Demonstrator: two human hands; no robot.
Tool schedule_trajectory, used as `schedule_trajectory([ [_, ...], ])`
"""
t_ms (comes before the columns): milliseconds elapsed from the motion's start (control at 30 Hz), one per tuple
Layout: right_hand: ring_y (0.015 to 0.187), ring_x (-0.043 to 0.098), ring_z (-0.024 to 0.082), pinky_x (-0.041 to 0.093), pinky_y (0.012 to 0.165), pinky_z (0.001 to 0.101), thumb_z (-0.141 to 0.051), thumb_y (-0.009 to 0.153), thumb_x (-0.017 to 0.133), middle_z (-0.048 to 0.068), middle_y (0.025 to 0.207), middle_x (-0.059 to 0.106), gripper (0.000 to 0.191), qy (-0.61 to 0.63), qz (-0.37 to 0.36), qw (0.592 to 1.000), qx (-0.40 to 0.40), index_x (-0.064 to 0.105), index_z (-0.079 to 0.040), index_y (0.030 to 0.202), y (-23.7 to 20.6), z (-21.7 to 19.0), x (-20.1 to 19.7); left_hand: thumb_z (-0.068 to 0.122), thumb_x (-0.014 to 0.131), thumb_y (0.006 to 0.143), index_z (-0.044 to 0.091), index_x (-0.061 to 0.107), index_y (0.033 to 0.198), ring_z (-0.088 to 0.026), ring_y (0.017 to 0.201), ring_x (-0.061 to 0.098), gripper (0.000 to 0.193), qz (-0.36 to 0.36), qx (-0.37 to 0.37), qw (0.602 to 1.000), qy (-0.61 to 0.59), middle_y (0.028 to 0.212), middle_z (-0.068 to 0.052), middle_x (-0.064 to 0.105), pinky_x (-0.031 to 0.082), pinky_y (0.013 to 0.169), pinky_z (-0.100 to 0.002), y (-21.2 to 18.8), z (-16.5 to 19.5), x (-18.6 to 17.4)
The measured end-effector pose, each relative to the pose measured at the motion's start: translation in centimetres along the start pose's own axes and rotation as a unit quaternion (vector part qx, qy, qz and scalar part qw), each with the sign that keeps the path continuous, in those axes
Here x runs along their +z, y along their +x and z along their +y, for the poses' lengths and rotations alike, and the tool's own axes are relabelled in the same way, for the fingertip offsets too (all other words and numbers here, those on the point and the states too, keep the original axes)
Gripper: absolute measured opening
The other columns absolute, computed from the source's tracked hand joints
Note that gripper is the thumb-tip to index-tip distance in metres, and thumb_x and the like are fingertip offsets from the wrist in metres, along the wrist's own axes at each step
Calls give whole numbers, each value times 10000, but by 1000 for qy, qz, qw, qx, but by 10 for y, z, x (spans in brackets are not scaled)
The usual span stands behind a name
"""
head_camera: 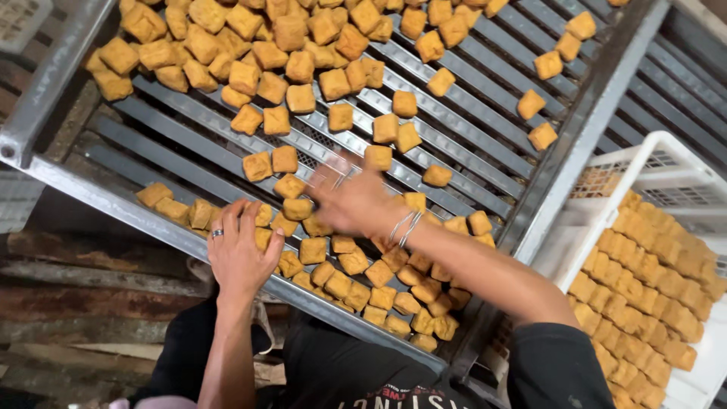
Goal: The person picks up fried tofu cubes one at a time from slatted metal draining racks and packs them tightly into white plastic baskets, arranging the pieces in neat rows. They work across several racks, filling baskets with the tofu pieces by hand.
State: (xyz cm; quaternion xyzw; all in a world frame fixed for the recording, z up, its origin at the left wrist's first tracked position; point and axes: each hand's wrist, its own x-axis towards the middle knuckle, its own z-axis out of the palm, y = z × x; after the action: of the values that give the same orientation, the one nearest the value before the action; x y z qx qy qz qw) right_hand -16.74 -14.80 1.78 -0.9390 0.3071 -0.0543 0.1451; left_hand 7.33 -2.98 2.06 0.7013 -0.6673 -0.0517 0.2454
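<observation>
Golden-brown fried tofu cubes (356, 261) lie heaped along the near edge of the slatted grey metal tray (485, 144), right under my hands. My left hand (241, 250) lies flat and open on cubes at that near rim, gripping nothing. My right hand (356, 201) is blurred just beyond the heap; I cannot tell its grip. Right of the tray, a white plastic crate (666, 163) holds rows of cubes.
</observation>
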Motion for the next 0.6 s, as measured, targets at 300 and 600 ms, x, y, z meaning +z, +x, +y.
schedule_trajectory([
  [300, 1489, 369, 222, 260, 1038, 803, -542, 877, 690, 91, 1520, 489, 682, -35, -18, 983, -179, 552, -245, 1475, -54, 24, 6, 643, 670, 846, 86, 366, 1530, -530, 1385, 363, 933, -289, -81, 951, 68, 1637, -191, 271, 199, 992, -844, 26, 31, 29],
  [600, 1158, 648, 341, 484, 932, 556, -403, 929, 688, 103, 1246, 693, 428, -11, 11, 987, 161, 660, -145, 1269, -122, 112, -91, 357, 754, 881, 84, 671, 1270, -408, 1232, 611, 483, -157, 63, 967, -193, 1312, -180, 650, 475, 1016, -512, 37, 77, 52],
])
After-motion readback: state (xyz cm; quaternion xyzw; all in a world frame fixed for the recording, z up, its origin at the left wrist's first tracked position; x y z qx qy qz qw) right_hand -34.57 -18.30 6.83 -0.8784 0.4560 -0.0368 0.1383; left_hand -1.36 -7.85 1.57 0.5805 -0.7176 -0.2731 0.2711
